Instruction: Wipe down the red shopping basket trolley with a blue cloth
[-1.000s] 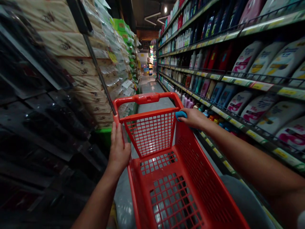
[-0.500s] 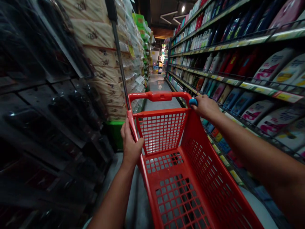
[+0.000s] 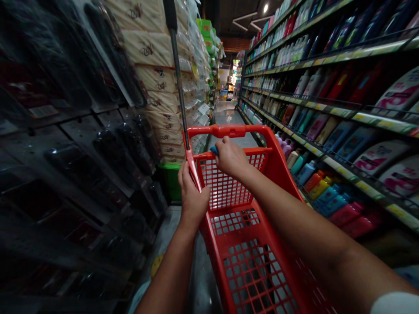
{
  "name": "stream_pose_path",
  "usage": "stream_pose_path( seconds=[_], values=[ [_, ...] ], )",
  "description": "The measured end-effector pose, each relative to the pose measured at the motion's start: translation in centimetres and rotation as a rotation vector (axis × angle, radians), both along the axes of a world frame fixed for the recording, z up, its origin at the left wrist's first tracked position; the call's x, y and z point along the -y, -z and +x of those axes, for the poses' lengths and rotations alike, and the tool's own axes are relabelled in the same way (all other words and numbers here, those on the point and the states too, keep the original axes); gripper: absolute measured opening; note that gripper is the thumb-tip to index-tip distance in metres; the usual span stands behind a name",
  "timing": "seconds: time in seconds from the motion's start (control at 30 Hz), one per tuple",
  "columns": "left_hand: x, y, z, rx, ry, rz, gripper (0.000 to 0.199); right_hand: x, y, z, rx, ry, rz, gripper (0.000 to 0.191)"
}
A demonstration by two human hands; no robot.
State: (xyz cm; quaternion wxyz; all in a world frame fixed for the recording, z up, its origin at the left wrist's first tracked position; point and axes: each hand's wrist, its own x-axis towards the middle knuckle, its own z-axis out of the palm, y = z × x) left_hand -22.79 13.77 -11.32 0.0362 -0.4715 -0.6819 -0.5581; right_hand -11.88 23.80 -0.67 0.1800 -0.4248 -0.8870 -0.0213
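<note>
A red plastic shopping cart (image 3: 218, 244) with grid-patterned walls stands in front of me, and nothing shows in its basket. My left hand (image 3: 194, 196) is wrapped round the cart's left rim, below the foot of a dark pole (image 3: 178, 78) that rises from the corner. Over the grid panel near the far end, just below the red handle bar (image 3: 229, 130), is my right hand (image 3: 231, 158), its fingers curled round a small blue thing (image 3: 214, 150). Most of the blue thing is hidden by the fingers.
Shelves of bottles (image 3: 334, 113) line the right side. On the left hang dark packaged goods (image 3: 124, 148), with stacked beige packs (image 3: 153, 56) beyond and a green box (image 3: 170, 179) below them. The grey aisle floor (image 3: 229, 117) runs ahead.
My right hand has left the cart's right corner and moved left over the grid panel, still with the blue thing. My left hand stays on the left rim. The view has turned slightly.
</note>
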Motion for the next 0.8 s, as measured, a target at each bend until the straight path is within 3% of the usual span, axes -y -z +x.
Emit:
stream_pose_path(
  seconds=[0.13, 0.3, 0.37, 0.47, 0.53, 0.6, 0.73, 0.8],
  values=[
    [1.0, -1.7, 0.5, -0.263, 0.006, -0.142, 0.082, -1.3, -0.3, 1.1, 0.030, -0.015, -0.010, 0.033],
    [2.3, -3.4, 2.1, -0.536, 0.205, -0.351, 0.046, -4.0, -0.3, 3.4, 0.051, 0.301, -0.077, 0.038],
    [2.5, -3.6, 2.3, -0.561, 0.216, -0.335, 0.039, -2.8, 0.0, 2.3, 0.028, 0.220, -0.051, 0.036],
    [2.6, -3.5, 2.0, -0.632, 0.228, -0.276, 0.029, -0.2, 0.5, 0.0, -0.032, -0.047, 0.017, 0.033],
    [2.6, -3.5, 1.4, -0.698, 0.271, -0.238, 0.027, 0.4, 0.8, -0.4, -0.054, -0.121, 0.029, 0.033],
    [2.7, -3.4, 0.9, -0.740, 0.339, -0.195, 0.028, -0.1, 0.9, 0.4, -0.063, -0.044, 0.020, 0.032],
    [3.1, -3.0, 0.2, -0.711, 0.490, -0.053, 0.030, -1.3, 1.6, 1.9, -0.091, 0.245, 0.005, 0.033],
    [3.2, -2.7, 0.2, -0.665, 0.524, 0.013, 0.027, -0.7, 2.0, 1.5, -0.105, 0.193, 0.030, 0.032]
  ],
)
